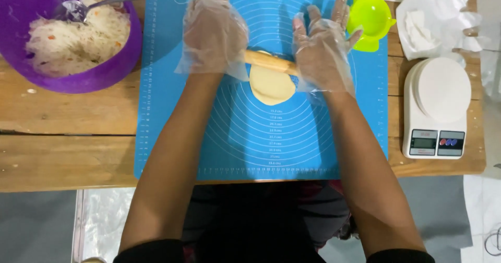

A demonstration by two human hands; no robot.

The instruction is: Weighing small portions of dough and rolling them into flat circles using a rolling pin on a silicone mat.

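Fingers of left hand and right hand flat, gloved, pressing wooden rolling pin | pin on dough disc | blue silicone mat | purple filling bowl far left

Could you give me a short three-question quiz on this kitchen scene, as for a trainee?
1. True or false: both gloved hands press flat on the rolling pin.
2. What lies under the pin: A dough, B paper, C a spoon?
3. On which side of the blue mat does the purple bowl stand?

Key: 1 true, left hand and right hand both rest open on it. 2 A. 3 The left side.
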